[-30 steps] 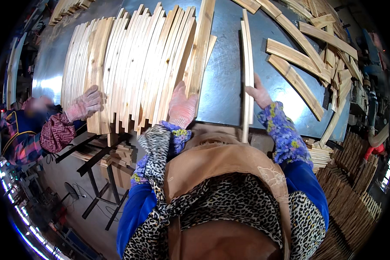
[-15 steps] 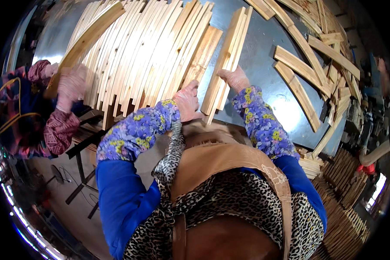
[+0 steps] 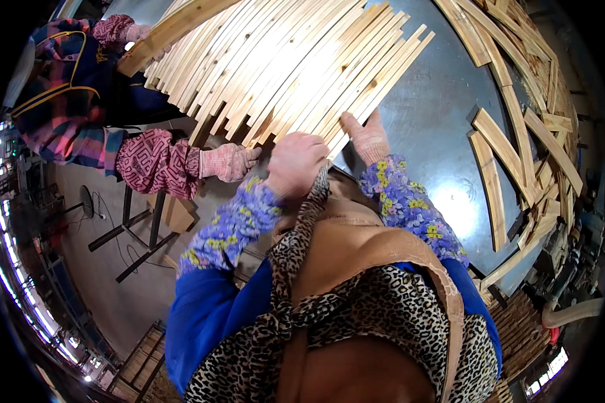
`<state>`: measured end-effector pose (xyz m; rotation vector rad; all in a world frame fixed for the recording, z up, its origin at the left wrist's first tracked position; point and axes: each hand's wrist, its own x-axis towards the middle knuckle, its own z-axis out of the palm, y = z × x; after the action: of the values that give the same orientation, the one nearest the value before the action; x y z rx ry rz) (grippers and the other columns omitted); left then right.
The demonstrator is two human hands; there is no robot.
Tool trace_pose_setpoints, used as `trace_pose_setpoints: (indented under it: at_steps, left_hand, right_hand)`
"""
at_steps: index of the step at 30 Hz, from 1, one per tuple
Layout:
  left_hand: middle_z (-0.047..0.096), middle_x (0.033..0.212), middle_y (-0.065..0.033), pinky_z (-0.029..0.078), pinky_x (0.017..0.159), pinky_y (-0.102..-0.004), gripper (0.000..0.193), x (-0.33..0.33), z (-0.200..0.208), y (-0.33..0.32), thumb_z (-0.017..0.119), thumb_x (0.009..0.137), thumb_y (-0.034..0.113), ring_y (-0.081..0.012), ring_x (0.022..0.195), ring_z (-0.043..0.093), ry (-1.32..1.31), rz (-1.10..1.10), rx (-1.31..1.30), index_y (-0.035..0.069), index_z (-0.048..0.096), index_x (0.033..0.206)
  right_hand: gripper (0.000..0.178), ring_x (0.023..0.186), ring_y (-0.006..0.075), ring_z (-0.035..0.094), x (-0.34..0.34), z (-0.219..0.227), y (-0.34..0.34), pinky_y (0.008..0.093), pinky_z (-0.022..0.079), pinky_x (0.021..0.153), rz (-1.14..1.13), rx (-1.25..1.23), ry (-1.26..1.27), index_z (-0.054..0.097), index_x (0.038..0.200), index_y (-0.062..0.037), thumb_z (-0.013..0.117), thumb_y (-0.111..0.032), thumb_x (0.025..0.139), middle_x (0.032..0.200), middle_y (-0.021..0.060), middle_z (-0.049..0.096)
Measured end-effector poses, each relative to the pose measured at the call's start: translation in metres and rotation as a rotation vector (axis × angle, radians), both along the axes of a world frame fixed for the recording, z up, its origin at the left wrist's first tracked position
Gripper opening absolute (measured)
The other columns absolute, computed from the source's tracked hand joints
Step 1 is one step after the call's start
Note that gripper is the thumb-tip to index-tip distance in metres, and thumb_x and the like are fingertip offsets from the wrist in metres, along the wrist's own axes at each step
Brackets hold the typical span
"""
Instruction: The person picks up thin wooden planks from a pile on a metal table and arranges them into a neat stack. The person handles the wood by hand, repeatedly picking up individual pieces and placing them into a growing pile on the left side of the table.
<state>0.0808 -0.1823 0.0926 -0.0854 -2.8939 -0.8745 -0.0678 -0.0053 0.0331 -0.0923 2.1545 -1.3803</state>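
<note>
Many long pale wooden strips (image 3: 269,67) lie side by side in a wide row on the metal-topped table. My left hand (image 3: 297,161), gloved, is at their near ends, fingers bent inward; its fingertips are hidden. At the row's right edge my gloved right hand (image 3: 368,138) touches the outermost strip (image 3: 383,94), thumb and fingers apart. A co-worker's gloved hand (image 3: 230,162) reaches to the strip ends just left of my left hand. The co-worker's other hand (image 3: 138,33) is by a thicker wooden board (image 3: 178,30) raised over the row's left side.
To the right, loose curved wooden pieces (image 3: 501,148) lie on the grey metal tabletop (image 3: 427,101), with a jumbled pile of offcuts (image 3: 551,134) beyond. Stacked strips (image 3: 524,336) stand at lower right. A dark metal stand (image 3: 138,228) is on the floor at left.
The separate strips at my right hand have moved left against the row. My left hand has shifted along the near ends. The co-worker's nearer hand has come down beside mine.
</note>
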Motion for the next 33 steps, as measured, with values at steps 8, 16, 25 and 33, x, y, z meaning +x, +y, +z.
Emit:
trace_pose_setpoints:
  at_steps: [8, 16, 25, 33]
  left_hand:
    - [0.074, 0.122, -0.0224, 0.056, 0.098, -0.0502, 0.028, 0.127, -0.037, -0.025, 0.073, 0.095, 0.021, -0.0424, 0.115, 0.07, -0.011, 0.625, 0.081, 0.003, 0.076, 0.116]
    - [0.055, 0.077, -0.0129, 0.053, 0.063, -0.0498, 0.017, 0.005, -0.022, 0.013, 0.073, 0.092, 0.015, -0.0373, 0.069, 0.06, -0.045, 0.119, 0.229, 0.001, 0.065, 0.091]
    - [0.06, 0.148, -0.0213, 0.046, 0.117, -0.0535, 0.042, -0.045, -0.015, 0.105, 0.079, 0.092, 0.022, -0.043, 0.139, 0.054, -0.18, 0.043, 0.029, 0.004, 0.071, 0.13]
    - [0.065, 0.144, -0.0209, 0.042, 0.12, -0.0458, 0.044, -0.13, -0.059, 0.312, 0.065, 0.106, 0.031, -0.0367, 0.132, 0.061, -0.562, -0.046, 0.738, -0.001, 0.067, 0.135]
  right_hand:
    - [0.085, 0.134, 0.0349, 0.061, 0.004, -0.034, 0.008, 0.0431, 0.047, 0.116, -0.008, -0.033, 0.021, 0.037, 0.163, 0.0027, 0.068, -0.05, 0.105, 0.143, 0.023, 0.066]
    - [0.089, 0.143, 0.0493, 0.054, -0.014, -0.005, 0.05, 0.05, 0.043, 0.123, 0.269, 0.272, -0.075, 0.034, 0.168, -0.003, 0.062, -0.055, 0.102, 0.153, 0.031, 0.057]
    - [0.094, 0.136, 0.0428, 0.059, -0.06, 0.014, 0.435, 0.0531, 0.049, 0.114, -0.045, 1.254, 0.391, 0.039, 0.162, -0.0099, 0.081, -0.026, 0.08, 0.142, 0.0252, 0.06]
    - [0.082, 0.133, 0.0423, 0.063, -0.125, 0.076, 0.467, 0.0479, 0.051, 0.114, 0.187, 0.659, 0.007, 0.047, 0.159, -0.0055, 0.075, -0.038, 0.09, 0.14, 0.0243, 0.066]
